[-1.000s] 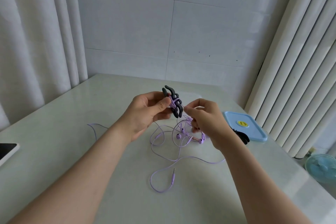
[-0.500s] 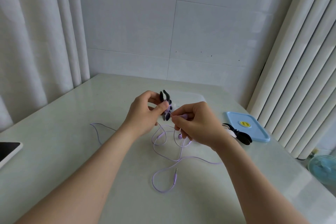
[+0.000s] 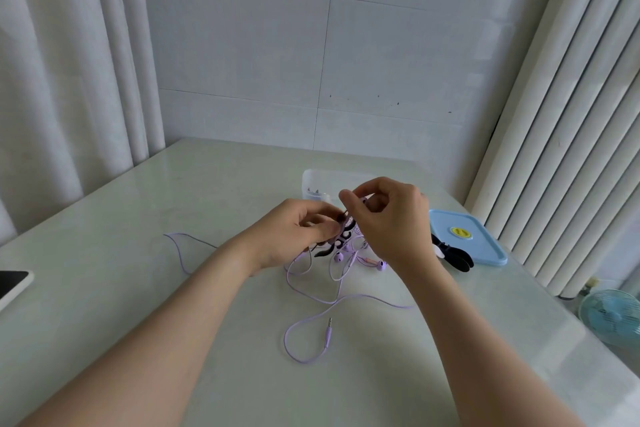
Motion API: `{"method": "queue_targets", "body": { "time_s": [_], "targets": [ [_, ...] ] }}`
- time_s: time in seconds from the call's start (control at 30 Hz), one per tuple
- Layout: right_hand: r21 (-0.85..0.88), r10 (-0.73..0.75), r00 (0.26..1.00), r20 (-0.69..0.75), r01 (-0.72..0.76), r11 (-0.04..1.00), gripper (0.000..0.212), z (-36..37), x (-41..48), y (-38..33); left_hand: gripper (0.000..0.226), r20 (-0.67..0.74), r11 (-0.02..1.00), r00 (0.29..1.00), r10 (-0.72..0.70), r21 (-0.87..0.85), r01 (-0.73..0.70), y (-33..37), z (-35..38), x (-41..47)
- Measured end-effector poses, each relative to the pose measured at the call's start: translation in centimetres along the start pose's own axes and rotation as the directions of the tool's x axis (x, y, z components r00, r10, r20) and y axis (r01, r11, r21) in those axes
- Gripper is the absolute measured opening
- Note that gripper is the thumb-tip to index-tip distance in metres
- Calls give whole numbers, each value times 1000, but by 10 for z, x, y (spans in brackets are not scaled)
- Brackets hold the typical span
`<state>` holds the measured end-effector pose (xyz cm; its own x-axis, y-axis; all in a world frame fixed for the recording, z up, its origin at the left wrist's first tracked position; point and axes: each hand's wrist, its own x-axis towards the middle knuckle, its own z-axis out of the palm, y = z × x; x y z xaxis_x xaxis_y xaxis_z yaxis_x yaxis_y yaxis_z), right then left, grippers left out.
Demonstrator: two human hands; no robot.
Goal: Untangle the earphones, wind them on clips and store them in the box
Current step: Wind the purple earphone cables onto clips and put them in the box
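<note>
My left hand (image 3: 298,234) grips a black winding clip (image 3: 341,239) above the middle of the table. My right hand (image 3: 388,218) pinches the purple earphone cable just above the clip. Loose purple cable (image 3: 311,298) trails down onto the table, with two purple earbuds (image 3: 380,265) lying under my right hand and the jack plug (image 3: 328,333) nearer to me. A clear plastic box (image 3: 313,184) stands behind my hands; its blue lid (image 3: 464,236) lies to the right.
Another black clip with something white on it (image 3: 452,253) lies against the blue lid. A phone (image 3: 12,284) sits at the table's left edge. Curtains hang on both sides, and a small blue fan (image 3: 611,317) stands on the floor at the right.
My right hand has risen from below and beside the clip to above it, carrying the cable. The clip has tilted in my left hand. The camera has tipped, revealing the clear box.
</note>
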<state>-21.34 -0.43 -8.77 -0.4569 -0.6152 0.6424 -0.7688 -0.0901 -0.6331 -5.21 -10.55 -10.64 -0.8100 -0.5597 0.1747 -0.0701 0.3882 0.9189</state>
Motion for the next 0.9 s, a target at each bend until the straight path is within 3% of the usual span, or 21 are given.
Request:
{"method": "queue_targets", "body": {
  "time_s": [0.1, 0.2, 0.3, 0.4, 0.47, 0.53, 0.67, 0.73, 0.83, 0.9],
  "targets": [
    [40, 85, 995, 51, -87, 995, 27, 1, 1, 3, 22, 18, 999, 1000, -2, -34, 3, -2, 0, 1],
    [138, 274, 949, 157, -296, 945, 40, 2, 5, 10, 26, 39, 995, 998, 48, -95, -45, -1, -1, 1],
    [214, 347, 898, 271, -407, 888, 30, 0, 4, 11, 27, 7, 970, 996, 84, -230, -80, 1, -2, 1],
    [244, 232, 963, 138, -261, 934, 5, -1, 3, 7, 28, 27, 938, 996, 85, -340, -71, -1, -1, 2],
    [201, 122, 991, 53, -130, 971, 7, 1, 4, 4, 29, 24, 901, 995, 98, -426, -78, 0, 0, 3],
    [233, 87, 994, 67, -101, 967, 15, 2, 2, -2, 31, -18, 862, 994, 103, -498, -99, 3, 1, 4],
    [335, 24, 971, 237, -105, 936, 26, 0, -5, -14, 32, -116, 802, 991, 72, -584, -127, 6, 0, 6],
    [237, -38, 964, 265, -27, 971, 46, 0, -10, -14, 31, -163, 821, 986, 42, -556, -127, 5, 0, 6],
    [171, -40, 971, 236, -1, 985, 42, 5, -7, -8, 28, -264, 891, 964, 35, -428, -150, 2, 3, 9],
    [151, 24, 990, 139, -45, 987, 39, 9, -4, -2, 24, -478, 986, 864, 159, 25, -167, -12, 0, 14]
  ]
}}
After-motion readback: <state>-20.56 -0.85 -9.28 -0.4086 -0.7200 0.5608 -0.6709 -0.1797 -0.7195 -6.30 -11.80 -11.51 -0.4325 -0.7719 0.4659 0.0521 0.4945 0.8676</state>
